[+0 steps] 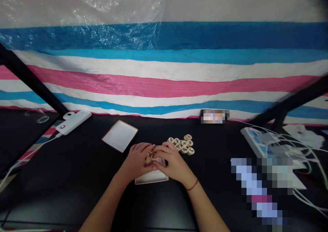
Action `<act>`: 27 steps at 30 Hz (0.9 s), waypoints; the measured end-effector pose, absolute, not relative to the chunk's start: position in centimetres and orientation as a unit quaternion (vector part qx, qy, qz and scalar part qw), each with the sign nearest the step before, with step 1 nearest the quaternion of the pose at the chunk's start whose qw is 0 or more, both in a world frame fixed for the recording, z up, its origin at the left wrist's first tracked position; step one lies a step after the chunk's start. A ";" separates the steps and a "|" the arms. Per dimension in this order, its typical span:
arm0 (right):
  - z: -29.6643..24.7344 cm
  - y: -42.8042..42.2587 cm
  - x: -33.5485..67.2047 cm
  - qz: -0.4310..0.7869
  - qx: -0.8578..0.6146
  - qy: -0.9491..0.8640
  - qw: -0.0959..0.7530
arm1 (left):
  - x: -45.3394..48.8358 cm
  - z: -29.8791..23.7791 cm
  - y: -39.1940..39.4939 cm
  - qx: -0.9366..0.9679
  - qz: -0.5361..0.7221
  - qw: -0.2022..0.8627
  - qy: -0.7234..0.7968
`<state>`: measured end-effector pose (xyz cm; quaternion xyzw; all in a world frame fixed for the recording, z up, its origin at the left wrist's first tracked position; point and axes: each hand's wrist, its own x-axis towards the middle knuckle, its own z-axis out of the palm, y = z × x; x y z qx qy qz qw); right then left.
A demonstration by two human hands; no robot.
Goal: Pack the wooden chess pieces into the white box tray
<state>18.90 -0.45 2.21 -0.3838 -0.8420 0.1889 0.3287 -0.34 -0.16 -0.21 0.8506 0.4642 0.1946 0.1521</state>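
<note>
Both hands meet over an open white box (pixel 151 180) in the middle of the black table. My left hand (pixel 136 160) curls around several round xiangqi pieces (pixel 148 159) with red characters. From the other side, my right hand (pixel 172 162) has its bent fingers closed on the same pieces; its fingertips partly cover them. A red cord circles the right wrist. Just past the right hand lies a cluster of cream xiangqi pieces (pixel 183 143), mostly with dark characters, one with a red one. The box's inside is partly hidden by the hands.
A shallow white box lid (pixel 120 136) lies at left. Farther left is a white power bank (pixel 74 122) with a cable. A power strip (pixel 256 141) and tangled white cables are at right. Striped plastic sheeting (pixel 164 85) hangs behind the table (pixel 64 180).
</note>
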 end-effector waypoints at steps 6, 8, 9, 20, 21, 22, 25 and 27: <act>1.3 1.9 22.5 0.066 -0.563 -0.700 0.435 | 0.7 0.7 -0.1 0.855 0.203 0.124 0.460; 0.9 3.2 24.3 0.028 -0.664 -0.637 0.389 | 1.0 0.8 -0.1 0.860 0.196 0.129 0.453; 0.7 3.8 25.0 0.024 -0.709 -0.613 0.347 | 1.1 0.8 0.0 0.863 0.190 0.134 0.449; 1.7 7.8 26.8 0.130 -0.766 -0.627 0.052 | 0.6 0.2 0.1 0.869 0.191 0.131 0.438; 1.7 8.0 26.9 0.129 -0.764 -0.631 0.051 | 0.6 0.1 0.1 0.869 0.192 0.130 0.437; 1.8 8.2 26.9 0.130 -0.763 -0.631 0.053 | 0.6 0.1 0.2 0.870 0.192 0.128 0.436; 2.5 8.5 27.1 0.129 -0.764 -0.630 0.065 | 0.6 0.1 0.2 0.872 0.193 0.125 0.432; 3.2 8.0 26.8 0.142 -0.747 -0.639 0.118 | 0.5 0.1 0.2 0.873 0.187 0.126 0.433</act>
